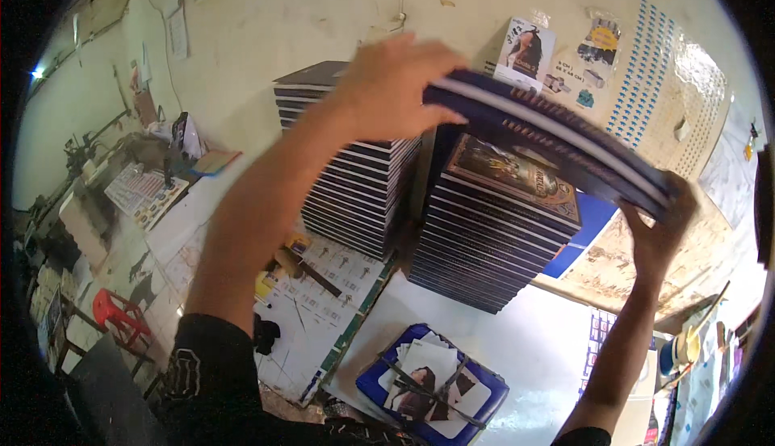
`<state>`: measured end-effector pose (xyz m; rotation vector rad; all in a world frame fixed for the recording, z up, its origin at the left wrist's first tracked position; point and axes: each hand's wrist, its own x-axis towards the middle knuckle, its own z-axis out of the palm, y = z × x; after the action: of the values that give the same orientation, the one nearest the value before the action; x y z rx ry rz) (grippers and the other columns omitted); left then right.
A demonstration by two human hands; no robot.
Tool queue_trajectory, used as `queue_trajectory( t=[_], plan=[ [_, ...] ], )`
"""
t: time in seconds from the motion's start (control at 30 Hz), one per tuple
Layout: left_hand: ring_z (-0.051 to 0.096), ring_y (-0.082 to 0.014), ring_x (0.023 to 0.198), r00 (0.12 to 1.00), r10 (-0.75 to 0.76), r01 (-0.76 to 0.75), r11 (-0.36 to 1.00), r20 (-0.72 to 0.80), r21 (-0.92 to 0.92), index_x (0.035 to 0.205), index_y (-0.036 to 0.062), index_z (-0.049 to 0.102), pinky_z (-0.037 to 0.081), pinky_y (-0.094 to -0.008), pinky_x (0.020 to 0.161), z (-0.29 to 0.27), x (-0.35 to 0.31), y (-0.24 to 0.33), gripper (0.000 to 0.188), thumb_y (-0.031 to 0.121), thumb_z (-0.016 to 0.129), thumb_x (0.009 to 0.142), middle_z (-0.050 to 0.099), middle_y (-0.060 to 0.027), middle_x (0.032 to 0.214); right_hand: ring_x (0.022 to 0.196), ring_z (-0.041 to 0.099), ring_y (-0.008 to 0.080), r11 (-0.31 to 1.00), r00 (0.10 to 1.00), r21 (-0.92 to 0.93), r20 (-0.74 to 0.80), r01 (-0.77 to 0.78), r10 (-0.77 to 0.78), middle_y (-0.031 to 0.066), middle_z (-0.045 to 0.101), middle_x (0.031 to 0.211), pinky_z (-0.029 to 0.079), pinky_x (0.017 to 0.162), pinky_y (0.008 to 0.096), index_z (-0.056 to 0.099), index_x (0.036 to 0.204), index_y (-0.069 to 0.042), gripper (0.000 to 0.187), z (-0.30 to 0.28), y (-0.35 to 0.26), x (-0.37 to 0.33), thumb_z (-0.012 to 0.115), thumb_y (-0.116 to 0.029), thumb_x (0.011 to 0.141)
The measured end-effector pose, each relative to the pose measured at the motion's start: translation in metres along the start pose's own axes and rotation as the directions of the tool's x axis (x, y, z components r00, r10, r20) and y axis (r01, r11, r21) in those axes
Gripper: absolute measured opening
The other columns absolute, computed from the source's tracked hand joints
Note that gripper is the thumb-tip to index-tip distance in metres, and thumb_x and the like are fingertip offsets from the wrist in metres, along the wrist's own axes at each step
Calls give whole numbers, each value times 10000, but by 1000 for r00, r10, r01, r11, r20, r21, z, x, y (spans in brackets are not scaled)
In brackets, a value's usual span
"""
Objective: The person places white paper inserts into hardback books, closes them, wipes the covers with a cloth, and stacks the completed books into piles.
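My left hand (400, 87) and my right hand (663, 212) grip the two ends of a few dark blue hardcover books (557, 135), held tilted with the right end lower. They are slightly blurred. Below them rises a tall stack of dark books (488, 248), whose top cover shows a gold and brown picture. A second tall stack of similar books (347, 196) stands to its left, partly behind my left forearm. Nearer to me, a blue padded bundle (367, 385) lies on the white table, with photo cards (428, 377) strapped on top by dark bands.
A wall with posters (525, 50) stands close behind the stacks. At left, a printed sheet (311, 301) carries a brush-like tool (311, 272). A red stool (121, 317) is on the floor at far left. A yellow and blue container (680, 353) stands at right.
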<state>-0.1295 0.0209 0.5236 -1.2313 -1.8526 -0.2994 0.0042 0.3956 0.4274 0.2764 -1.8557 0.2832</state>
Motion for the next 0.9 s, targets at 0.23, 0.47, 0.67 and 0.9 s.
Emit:
queue_trajectory(
  t=[0.23,0.47,0.67,0.9],
  plan=[
    [525,-291,1204,870,2,295,800,493,-522,1273,-12,516,426,-421,1006,-155,21,-21,631,299,796,801,570,-172,1260,1050,615,296,451,795,867,-116,-212,596,183,588,1178,562,873,392,475,1295,67,635,64,-66,-52,747,-226,802],
    [630,-246,1075,852,-499,465,581,160,-668,1306,-33,511,500,-351,940,-97,-97,-162,783,531,729,809,649,-172,1148,974,653,263,99,687,896,257,-433,679,190,632,1142,535,854,367,524,1268,77,621,155,-179,95,743,-323,846],
    [617,-133,781,601,-708,688,224,370,-690,1082,22,668,464,-235,669,-64,-121,-260,518,500,659,882,680,-58,955,819,695,252,120,537,562,674,-818,507,142,692,982,583,735,351,614,1115,-19,476,247,-179,183,706,-413,864],
    [458,-98,574,349,-697,932,189,626,-309,859,131,687,331,-247,527,-34,-147,-316,410,535,627,882,589,20,692,696,645,168,354,377,212,778,-911,503,76,690,902,527,607,284,644,1079,-56,521,322,-157,172,697,-496,805]
  ],
)
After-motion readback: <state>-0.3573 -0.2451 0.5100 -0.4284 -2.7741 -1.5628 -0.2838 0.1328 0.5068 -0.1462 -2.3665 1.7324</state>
